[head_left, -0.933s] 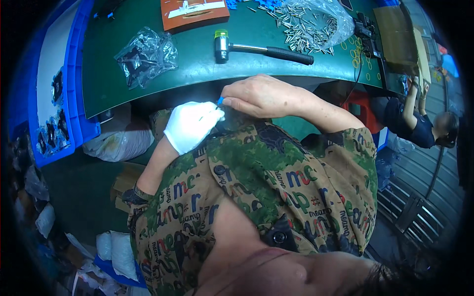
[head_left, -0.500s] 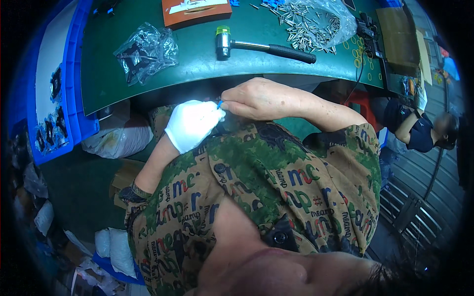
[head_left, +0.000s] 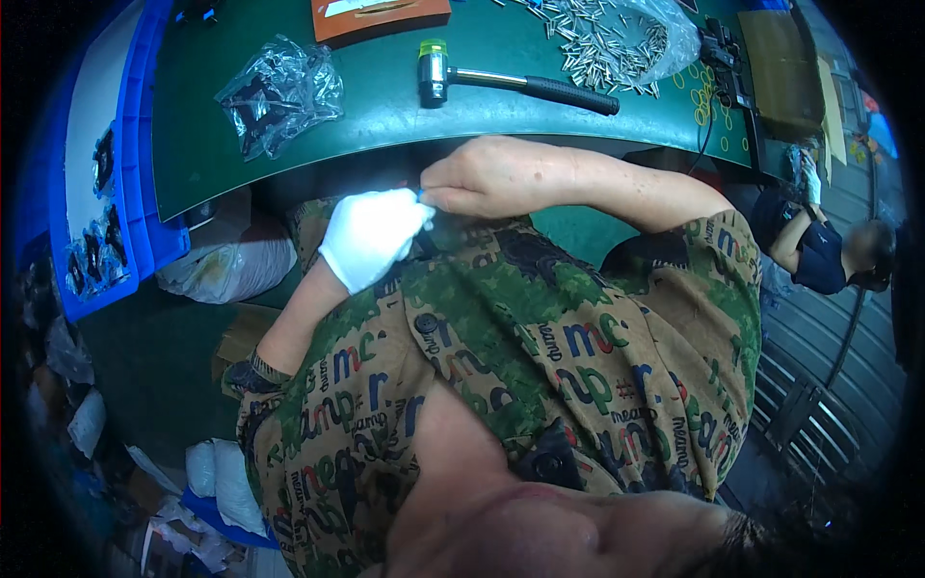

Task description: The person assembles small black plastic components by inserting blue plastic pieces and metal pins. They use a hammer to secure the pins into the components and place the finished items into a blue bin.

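In front of my belly, just off the table's near edge, my two hands meet fingertip to fingertip. My left hand [head_left: 371, 239] wears a white glove, its fingers closed on a small blue piece [head_left: 419, 195]. Thumb and bent fingers of my bare right hand [head_left: 487, 178] pinch the same piece from the other side. Only a speck of blue shows between them, so its shape cannot be made out. Beyond the hands, a mallet [head_left: 568, 93] with a black grip and a yellow-green face lies on the green table [head_left: 385, 135].
A clear bag of black parts [head_left: 279, 96] lies left on the table, near an orange box [head_left: 385, 21]. Metal pins [head_left: 597, 53] spill from a plastic bag at the right, beside yellow rings [head_left: 703, 101]. Blue crates [head_left: 145, 231] stand far left. Another person [head_left: 824, 250] works at the far right.
My right hand has shifted slightly up and left, its forearm higher. The left hand has moved a little to the left and down. Less of the blue piece shows between the fingertips.
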Motion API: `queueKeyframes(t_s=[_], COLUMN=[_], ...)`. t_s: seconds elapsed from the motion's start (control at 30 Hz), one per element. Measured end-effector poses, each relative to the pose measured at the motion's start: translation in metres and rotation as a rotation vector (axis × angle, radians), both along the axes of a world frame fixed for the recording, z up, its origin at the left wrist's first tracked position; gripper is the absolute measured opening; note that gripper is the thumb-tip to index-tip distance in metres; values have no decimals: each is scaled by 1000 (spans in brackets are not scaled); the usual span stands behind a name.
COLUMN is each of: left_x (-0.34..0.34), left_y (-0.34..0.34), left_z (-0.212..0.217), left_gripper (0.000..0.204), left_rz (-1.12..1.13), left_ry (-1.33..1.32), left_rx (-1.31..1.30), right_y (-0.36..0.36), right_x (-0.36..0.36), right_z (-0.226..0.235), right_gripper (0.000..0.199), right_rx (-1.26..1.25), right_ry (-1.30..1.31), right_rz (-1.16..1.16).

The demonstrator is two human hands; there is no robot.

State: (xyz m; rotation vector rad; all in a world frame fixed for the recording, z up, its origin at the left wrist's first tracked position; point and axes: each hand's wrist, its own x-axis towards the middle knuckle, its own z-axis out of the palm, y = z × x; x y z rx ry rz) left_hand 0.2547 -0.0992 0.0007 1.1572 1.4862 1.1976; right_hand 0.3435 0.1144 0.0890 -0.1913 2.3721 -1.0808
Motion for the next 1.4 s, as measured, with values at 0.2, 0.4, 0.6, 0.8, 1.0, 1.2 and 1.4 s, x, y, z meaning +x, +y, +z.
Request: queueKeyframes(t_s=[0.2,0.4,0.6,0.8,1.0,1.2,1.4], left_x=[-11,-21,-51,-49,-33,-31,-31], left_y=[4,2,-1,6,12,17,17], left_z=[13,24,26,31,31,27,30], left_gripper=[28,34,25,56,51,59,66], left_rz=[-66,-52,60,195,202,189,165], left_ry=[-273,-367,-548,-704,-651,-480,-628], left_rx=[-193,-271,-3,60,48,89,135], right_y=[13,7,83,159,171,169,151], right_x=[1,0,-9,-33,-41,-45,-43], right_z=[-29,-20,15,-11,-20,-19,-19], right_gripper=[38,44,21,27,30,30,22], right_rx=[-545,-512,543,1026,1035,1030,736], right_ry=[-566,-643,569,749,782,692,767], right_rz=[-112,-146,-234,-143,58,101,-117])
